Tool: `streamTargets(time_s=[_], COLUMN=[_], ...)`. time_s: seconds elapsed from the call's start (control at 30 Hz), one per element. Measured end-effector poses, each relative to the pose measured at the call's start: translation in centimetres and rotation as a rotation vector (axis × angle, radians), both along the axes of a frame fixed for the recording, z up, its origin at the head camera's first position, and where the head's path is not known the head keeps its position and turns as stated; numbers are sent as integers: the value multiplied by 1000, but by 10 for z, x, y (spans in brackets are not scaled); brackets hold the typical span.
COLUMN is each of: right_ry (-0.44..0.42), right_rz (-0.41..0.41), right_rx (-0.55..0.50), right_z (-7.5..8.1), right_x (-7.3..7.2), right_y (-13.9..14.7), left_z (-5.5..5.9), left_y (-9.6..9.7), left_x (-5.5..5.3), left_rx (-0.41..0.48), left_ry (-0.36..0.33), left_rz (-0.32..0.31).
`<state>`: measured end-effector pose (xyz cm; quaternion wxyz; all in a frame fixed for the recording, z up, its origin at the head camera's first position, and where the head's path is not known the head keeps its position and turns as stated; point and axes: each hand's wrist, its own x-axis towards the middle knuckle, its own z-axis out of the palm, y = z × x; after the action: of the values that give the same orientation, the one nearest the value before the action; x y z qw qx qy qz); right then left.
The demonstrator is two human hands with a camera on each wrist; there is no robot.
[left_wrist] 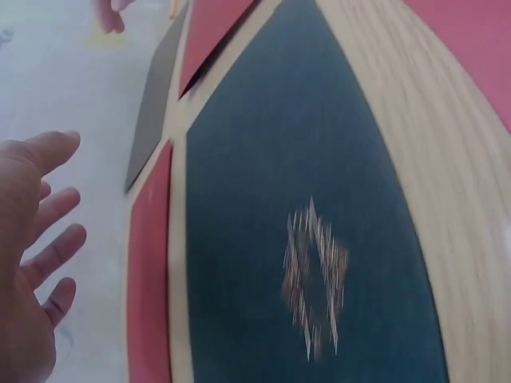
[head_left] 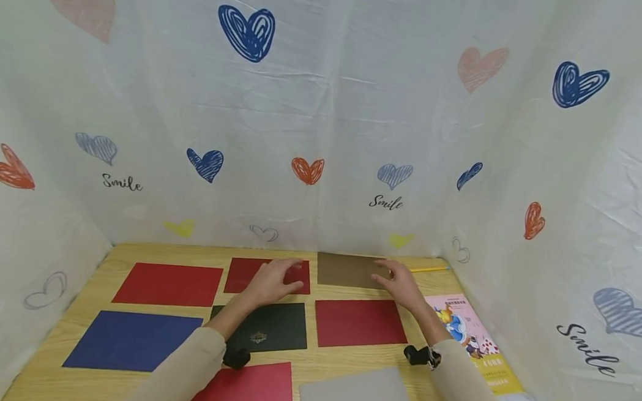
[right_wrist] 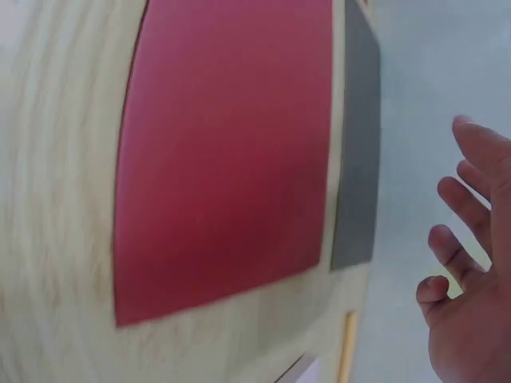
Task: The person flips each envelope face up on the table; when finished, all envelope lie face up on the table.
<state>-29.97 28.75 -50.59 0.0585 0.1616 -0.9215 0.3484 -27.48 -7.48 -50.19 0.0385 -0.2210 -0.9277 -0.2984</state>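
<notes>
Both hands hover over flat rectangular cards or envelopes on a wooden table, and neither holds anything. My left hand (head_left: 273, 281) is in front of a dark red card (head_left: 237, 275) at the back, its fingers loosely bent and spread. Below that wrist lies a dark green card (head_left: 277, 328) with a gold emblem, seen large in the left wrist view. My right hand (head_left: 401, 284) is by the right end of a brown card (head_left: 344, 269), thumb and fingers apart. Nearer that arm lies a crimson card (head_left: 359, 323), which fills much of the right wrist view.
At left lie a red card (head_left: 169, 284) and a blue card (head_left: 130, 342). In front are a red envelope (head_left: 257, 388) and a grey card (head_left: 358, 399). On the right are a yellow pencil (head_left: 429, 269) and a colourful booklet (head_left: 475, 342). A heart-printed curtain (head_left: 332, 115) surrounds the table.
</notes>
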Motion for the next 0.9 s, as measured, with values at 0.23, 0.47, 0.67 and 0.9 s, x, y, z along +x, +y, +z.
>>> streamTargets(time_s=[0.23, 0.47, 0.67, 0.9], right_ry=[-107, -160, -181, -158], right_rz=[-16, -62, -60, -92], right_rx=[54, 127, 169, 200], right_z=[-12, -19, -24, -18], right_x=[1, 4, 5, 5], right_y=[21, 31, 34, 36], left_z=[-13, -15, -20, -22], left_y=[28, 44, 51, 54], left_x=[-7, -9, -9, -9], left_rx=[-14, -82, -141, -133], left_ry=[-3, -41, -86, -92], left_rz=[-55, -51, -35, -30])
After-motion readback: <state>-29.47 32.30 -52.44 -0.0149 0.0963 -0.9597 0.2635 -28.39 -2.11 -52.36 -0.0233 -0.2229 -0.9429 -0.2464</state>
